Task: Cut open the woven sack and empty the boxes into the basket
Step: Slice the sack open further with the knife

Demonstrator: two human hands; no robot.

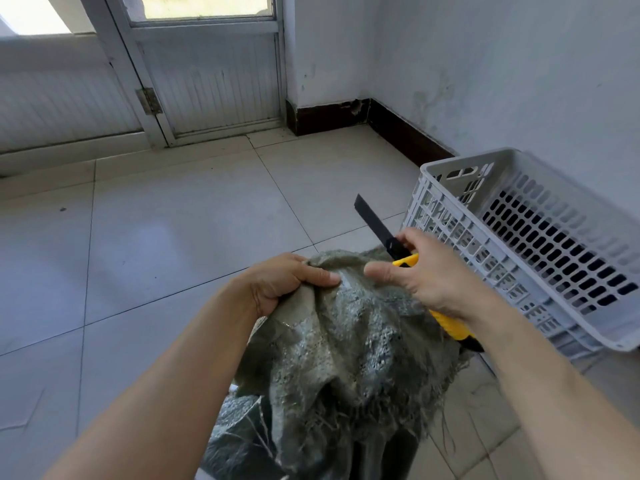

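The woven sack (pixel 346 327) stands bunched up in the near middle of the scene, between your two forearms. Your left hand (pixel 280 282) grips a fold of its top edge, with the fingers curled under the cloth and the thumb pressed flat along it on top. Just to the right, your right hand (pixel 426 271) is wrapped round the yellow handle (pixel 450 325) of a utility knife (pixel 394 245). Its thumb reaches left toward the same fold, but whether the tip presses the cloth or only lies over it cannot be told from this view.

The knife's black blade (pixel 372 218) is slid out. It points up and away to the far left, clear of the sack and in the air above the floor. The butt of the handle shows below your right wrist, toward the near right.

Below your hands the grey-green sack hangs in heavy creases, and loose threads fray from its lower edge. A shinier stretch of weave shows at the near left.

A grey plastic basket (pixel 460 161) with slotted walls stands just right of the sack, by the white wall (pixel 519 81). Its open top is turned toward you. Whether it sits level or leans cannot be told.

Pale floor tiles (pixel 173 220) run to the far side. There a door (pixel 214 74) stands at the far left, and a dark skirting board (pixel 408 133) follows the wall into the corner.
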